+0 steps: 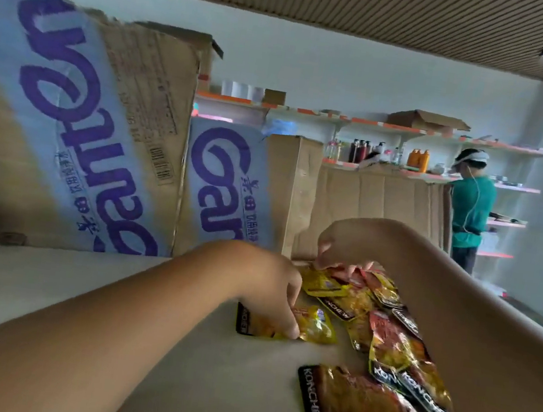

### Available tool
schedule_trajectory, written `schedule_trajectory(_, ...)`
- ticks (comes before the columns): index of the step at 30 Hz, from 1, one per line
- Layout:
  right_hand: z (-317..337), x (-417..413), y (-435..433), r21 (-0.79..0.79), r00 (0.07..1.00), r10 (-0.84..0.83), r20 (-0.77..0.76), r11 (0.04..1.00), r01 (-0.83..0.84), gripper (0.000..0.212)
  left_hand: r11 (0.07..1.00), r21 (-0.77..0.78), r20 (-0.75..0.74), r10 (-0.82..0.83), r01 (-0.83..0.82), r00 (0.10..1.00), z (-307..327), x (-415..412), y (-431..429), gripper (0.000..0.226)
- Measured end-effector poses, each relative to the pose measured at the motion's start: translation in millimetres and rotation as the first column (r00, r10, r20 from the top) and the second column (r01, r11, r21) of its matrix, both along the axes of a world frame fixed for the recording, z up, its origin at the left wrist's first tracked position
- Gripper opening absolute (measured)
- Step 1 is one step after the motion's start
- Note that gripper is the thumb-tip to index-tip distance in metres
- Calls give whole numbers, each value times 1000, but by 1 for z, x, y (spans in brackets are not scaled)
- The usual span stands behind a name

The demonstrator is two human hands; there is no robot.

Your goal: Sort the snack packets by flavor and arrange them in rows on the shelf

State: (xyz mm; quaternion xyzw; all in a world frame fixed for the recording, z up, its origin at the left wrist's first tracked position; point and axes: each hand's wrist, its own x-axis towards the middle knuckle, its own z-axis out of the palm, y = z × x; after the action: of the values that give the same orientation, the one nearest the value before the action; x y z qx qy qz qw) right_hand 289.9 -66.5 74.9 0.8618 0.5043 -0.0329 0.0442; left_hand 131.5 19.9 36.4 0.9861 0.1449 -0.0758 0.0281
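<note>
Nearest, on the shelf [175, 348], by its orange edge: one brown packet [351, 403], partly under a pile [393, 346] of roughly eight red and yellow packets, overlapping, exact count unclear. Left of the pile: one yellow packet [316, 329], left hand [270, 285] on it, grip clamped. At the pile's far end: right hand [347, 247], grip curled onto packets; clamped or not, cannot tell. Behind: two lettered boxes [83, 129]. Farthest: one person [470, 204].
</note>
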Motion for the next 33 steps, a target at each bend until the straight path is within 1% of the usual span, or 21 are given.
schedule_trajectory(3,-18,4,15,14,999,34,-16,999,-34,30,998,30,-15,57,-57,998,0,-5,6,46)
schedule_trajectory(5,-31,4,22,-12,998,49,26,999,-49,36,994,64,-35,91,-88,995,0,-6,8,48)
schedule_trajectory(7,-38,2,27,-62,995,73,71,996,-68,46,989,96,-46,113,-108,992,-1,-6,9,48)
schedule_trajectory(10,-42,-5,29,-104,989,109,101,990,-98,45,982,110,-60,158,-151,986,-2,-6,10,49)
schedule_trajectory(12,-43,-5,27,-85,988,124,88,990,-116,44,974,138,-98,196,-182,976,0,-6,13,50)
schedule_trajectory(14,-42,-2,24,-4,987,154,35,988,-154,34,962,176,-148,235,-208,961,4,-8,19,52)
schedule_trajectory(16,-39,0,21,141,981,183,-68,975,-173,21,950,188,-204,288,-251,936,8,-13,28,57)
schedule_trajectory(18,-37,0,17,270,964,218,-153,947,-171,20,936,185,-252,339,-298,907,11,-18,38,57)
schedule_trajectory(20,-36,0,15,318,955,227,-191,935,-159,19,924,175,-280,379,-341,882,13,-22,47,55)
schedule_trajectory(21,-37,-1,16,313,956,221,-191,937,-154,17,918,167,-284,394,-360,874,14,-23,49,55)
schedule_trajectory(23,-40,-2,18,253,970,190,-152,956,-147,20,915,156,-282,401,-371,872,15,-24,53,54)
schedule_trajectory(26,-45,-5,22,142,989,143,-47,981,-135,30,929,152,-247,366,-337,897,13,-24,54,51)
schedule_trajectory(28,-46,-8,21,116,991,132,4,984,-131,31,939,133,-203,339,-317,919,11,-23,54,50)
schedule_trajectory(29,-46,-9,20,111,990,140,3,984,-139,32,942,122,-183,331,-313,926,10,-22,53,51)
schedule_trajectory(31,-44,-13,18,98,984,174,-47,981,-169,35,948,121,-161,313,-296,936,8,-22,52,55)
schedule_trajectory(33,-42,-18,16,46,975,208,-76,978,-205,38,951,138,-153,297,-277,943,7,-21,52,59)
